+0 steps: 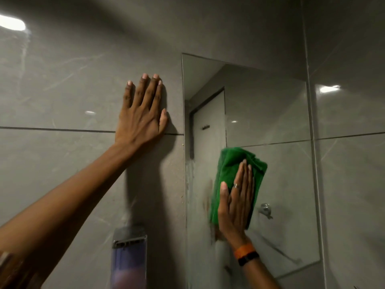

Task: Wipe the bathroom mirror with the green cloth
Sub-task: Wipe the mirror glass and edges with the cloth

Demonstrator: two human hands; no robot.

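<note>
A frameless rectangular mirror (270, 113) hangs on the grey tiled wall, right of centre. A folded green cloth (233, 165) lies flat against its lower left part. My right hand (237, 203) presses the cloth to the glass with straight fingers held together; it wears a ring and an orange and black wristband. My left hand (143, 111) rests flat on the wall tile just left of the mirror's edge, fingers spread, holding nothing. Smeared, cloudy streaks show on the glass left of and below the cloth.
A wall-mounted dispenser (129, 255) with a grey top sits below my left arm. The mirror reflects a door, a tap fitting and tiled walls. A tile corner joint (312, 142) runs down the wall right of the mirror.
</note>
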